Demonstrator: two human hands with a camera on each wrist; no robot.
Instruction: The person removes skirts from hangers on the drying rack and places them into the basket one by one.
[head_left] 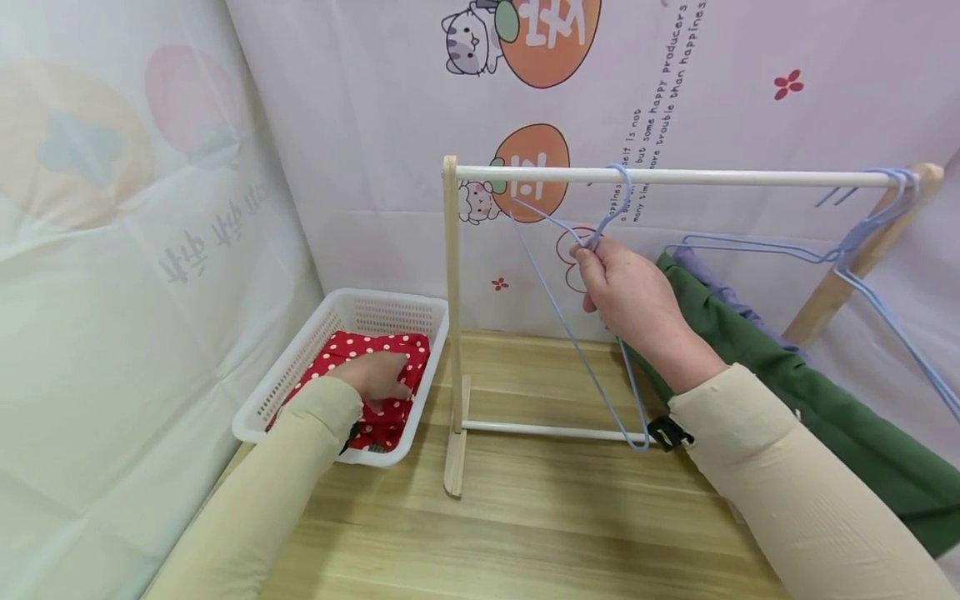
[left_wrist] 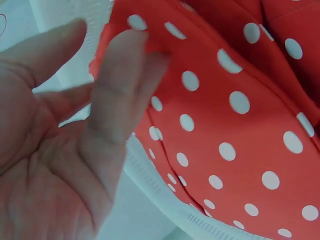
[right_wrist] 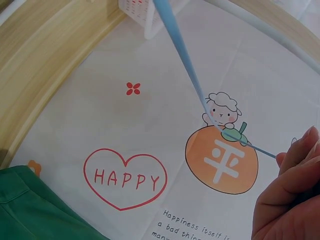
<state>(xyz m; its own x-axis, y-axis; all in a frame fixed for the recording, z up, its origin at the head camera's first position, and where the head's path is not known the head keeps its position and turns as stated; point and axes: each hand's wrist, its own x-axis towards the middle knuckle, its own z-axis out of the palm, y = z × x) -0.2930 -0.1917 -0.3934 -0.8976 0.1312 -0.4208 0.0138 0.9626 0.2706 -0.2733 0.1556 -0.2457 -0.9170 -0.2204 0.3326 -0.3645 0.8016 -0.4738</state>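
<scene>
In the head view my right hand [head_left: 633,292] pinches a blue clothes hanger [head_left: 600,229] just below its hook. That hook sits on the white rail [head_left: 540,174] of a small rack, and the hanger's frame slants down to the lower bar. A red cloth with white dots [head_left: 341,354] lies in a white plastic basket [head_left: 281,367] at the left. Over this cloth is my left hand [head_left: 378,377]. The left wrist view shows the left hand's fingers [left_wrist: 112,90] loosely extended beside the dotted cloth [left_wrist: 210,125], not gripping it; whether they touch it I cannot tell.
At the rail's right end, more blue hangers [head_left: 862,237] hang close together. A green garment [head_left: 780,392] and a purple one [head_left: 723,292] hang there. The rack's wooden left post [head_left: 453,308] stands beside the basket. Printed white sheets [head_left: 360,150] enclose the wooden tabletop [head_left: 555,517].
</scene>
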